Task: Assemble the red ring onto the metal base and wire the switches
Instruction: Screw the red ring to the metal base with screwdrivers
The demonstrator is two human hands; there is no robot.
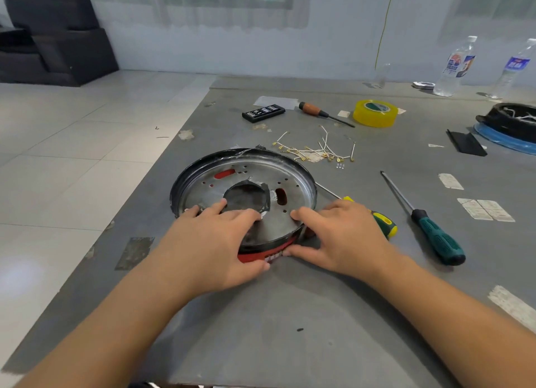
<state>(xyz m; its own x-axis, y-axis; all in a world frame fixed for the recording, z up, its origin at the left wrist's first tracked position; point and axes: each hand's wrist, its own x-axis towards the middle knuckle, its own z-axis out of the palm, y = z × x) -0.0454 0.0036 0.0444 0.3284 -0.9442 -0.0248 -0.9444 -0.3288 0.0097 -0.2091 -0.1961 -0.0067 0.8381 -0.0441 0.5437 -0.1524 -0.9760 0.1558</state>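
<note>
A silver metal base (243,184) with a black rim is seen over a red ring (261,254) on the grey table (290,315). Yellow tape (375,113) and a green-handled screwdriver (438,236) are seen.

Your left hand (220,239) covers the near rim of the metal base (246,181), and only a sliver of red ring (261,252) shows between your thumbs. Beyond your right fingers, the black-and-blue unit (510,126) is cut off at the edge.
</note>
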